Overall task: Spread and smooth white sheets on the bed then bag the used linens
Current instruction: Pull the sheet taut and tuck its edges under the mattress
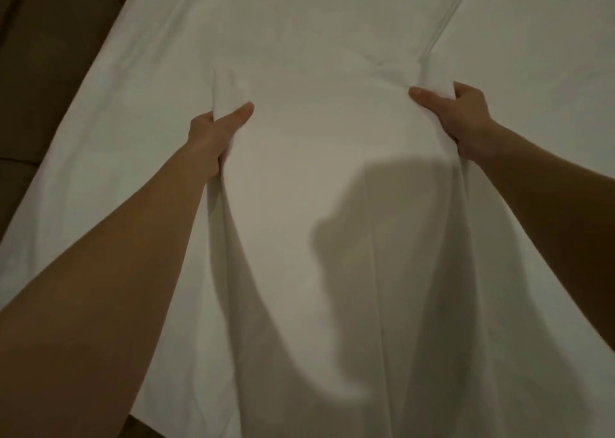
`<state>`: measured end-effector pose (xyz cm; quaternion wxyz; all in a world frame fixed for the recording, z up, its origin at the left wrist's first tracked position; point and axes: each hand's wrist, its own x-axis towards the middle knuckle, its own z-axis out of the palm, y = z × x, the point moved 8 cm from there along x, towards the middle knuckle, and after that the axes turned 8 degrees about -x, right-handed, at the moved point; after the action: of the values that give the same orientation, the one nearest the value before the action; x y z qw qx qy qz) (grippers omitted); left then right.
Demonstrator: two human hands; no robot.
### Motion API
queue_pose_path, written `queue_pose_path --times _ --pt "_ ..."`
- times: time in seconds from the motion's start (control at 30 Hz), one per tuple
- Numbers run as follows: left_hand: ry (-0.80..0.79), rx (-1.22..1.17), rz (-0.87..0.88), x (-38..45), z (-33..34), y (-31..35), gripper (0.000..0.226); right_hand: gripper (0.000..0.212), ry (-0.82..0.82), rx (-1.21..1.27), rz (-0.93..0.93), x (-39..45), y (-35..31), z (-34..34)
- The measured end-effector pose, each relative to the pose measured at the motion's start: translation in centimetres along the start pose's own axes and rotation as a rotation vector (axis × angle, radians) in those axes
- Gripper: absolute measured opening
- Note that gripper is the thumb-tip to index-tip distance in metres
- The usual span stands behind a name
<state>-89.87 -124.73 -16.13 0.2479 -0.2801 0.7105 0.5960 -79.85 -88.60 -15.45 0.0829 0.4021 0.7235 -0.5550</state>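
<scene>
Closest to the camera, two bare forearms reach forward from the bottom corners of the view, and between them a raised span of white sheet (309, 238) falls in long soft folds toward the lower edge, with a dark shadow cast across its middle right. The left hand (213, 131) grips a bunched fold of this sheet, its thumb stretched out along the top of the cloth and pointing inward, while the other fingers are curled beneath the fabric and mostly hidden. The right hand (462, 118) holds the opposite side in the same manner, thumb laid flat over the cloth and pointing toward the left hand, fingers wrapped round a gathered edge that rises just above the knuckles. The two hands sit well apart at about the same height, and the cloth between them is pulled fairly taut and smooth. Beyond the hands the sheet continues flat over the bed (549, 54), where a long straight crease or fold edge runs diagonally from the right hand toward the upper right. White cloth covers the surface on both sides of that line. Farthest off, in the upper left corner, a dark brown padded surface (50, 38) borders the white edge.
</scene>
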Motion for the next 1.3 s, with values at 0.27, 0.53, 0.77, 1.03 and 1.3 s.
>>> queue_pose_path --times 0.27,0.53,0.77,1.03,1.3 --pt "-0.099 -0.010 0.036 0.1 0.2 3.0 0.049 0.044 -0.148 0.008 0.000 -0.3 -1.8 -0.5" --pt "-0.239 -0.082 0.282 -8.4 -1.7 9.0 0.009 0.024 -0.262 0.008 -0.259 -6.7 -8.3 -3.7" --pt "-0.324 0.098 0.474 -21.1 -6.0 9.5 0.020 0.017 -0.177 -0.501 -0.698 -16.6 -11.3 -8.7" --pt "-0.451 0.386 0.512 -30.5 -7.9 -0.9 0.010 0.011 -0.196 -0.789 -0.963 -28.6 -2.8 -10.1" --pt "-0.434 0.622 0.475 -35.0 -10.4 -15.3 0.048 0.031 -0.338 -0.917 -1.074 -36.5 10.2 -8.0"
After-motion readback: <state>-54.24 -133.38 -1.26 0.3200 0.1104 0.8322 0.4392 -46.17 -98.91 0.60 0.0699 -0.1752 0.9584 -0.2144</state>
